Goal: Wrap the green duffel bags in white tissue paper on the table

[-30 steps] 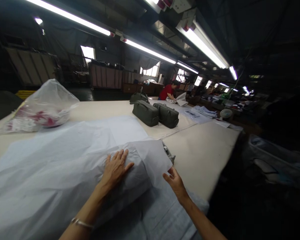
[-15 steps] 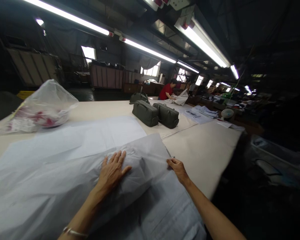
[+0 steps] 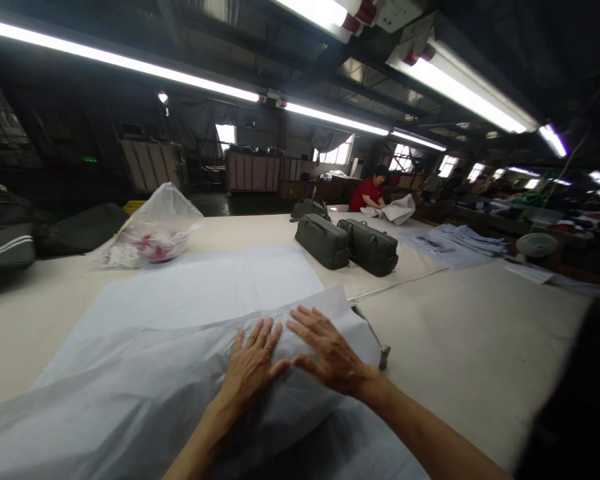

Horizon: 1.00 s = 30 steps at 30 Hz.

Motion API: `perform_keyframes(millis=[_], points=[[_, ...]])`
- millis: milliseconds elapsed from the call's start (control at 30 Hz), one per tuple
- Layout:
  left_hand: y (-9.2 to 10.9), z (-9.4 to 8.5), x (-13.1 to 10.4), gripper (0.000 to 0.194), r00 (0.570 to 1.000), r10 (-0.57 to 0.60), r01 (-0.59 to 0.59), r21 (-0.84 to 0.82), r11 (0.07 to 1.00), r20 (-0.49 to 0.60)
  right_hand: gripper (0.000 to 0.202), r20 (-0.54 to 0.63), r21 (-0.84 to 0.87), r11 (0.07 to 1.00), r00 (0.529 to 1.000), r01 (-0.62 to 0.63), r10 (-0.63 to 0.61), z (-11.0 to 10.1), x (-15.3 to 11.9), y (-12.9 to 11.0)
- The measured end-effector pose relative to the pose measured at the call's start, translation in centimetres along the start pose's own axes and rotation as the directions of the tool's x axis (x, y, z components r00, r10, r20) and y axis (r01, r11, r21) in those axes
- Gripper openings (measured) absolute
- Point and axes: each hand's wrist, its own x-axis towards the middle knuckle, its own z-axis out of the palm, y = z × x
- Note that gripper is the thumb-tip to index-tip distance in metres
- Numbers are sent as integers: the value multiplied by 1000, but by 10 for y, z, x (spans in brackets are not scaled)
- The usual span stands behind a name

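The left hand lay palm down on the crumpled pale sheet, fingers spread and pinching nothing. The right hand was turned palm down too, its fingers a little apart and angled toward the left one; the thumbs came close together. From where I stood, I couldn't tell how hard either one pressed. Flat palms suited so loose and thin a covering, I thought: they would keep it close to the bulge beneath without tearing it.

What made that bulge was hidden, though a greyish piece poked out past the sheet's right edge, too little of it showing to name. The crumpled sheet sat at the near side of the table, within easy reach of both arms, with a flat white sheet spread beyond it.

Farther over, two dark green bags stood side by side, a third dark bag behind them; they took up table space straight ahead but left the hands unhindered. A clear plastic bag with red and white contents slumped near the flat sheet's far left corner. To the right lay loose papers, and past the green bags a person in red bent over some pale material.
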Motion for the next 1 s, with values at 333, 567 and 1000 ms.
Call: perform_keyframes(millis=[333,567,1000], points=[[-6,-2,-12,38,935,121,-117,31,993,-334,63,271,-85,973,934,-216,231,60,22,49],[15,11,-9,39,923,98,-61,109,992,-371,61,239,-70,931,900,-359,365,65,20,44],[11,12,-3,46,969,120,-79,190,979,-218,65,-199,126,828,804,-546,561,38,8,111]])
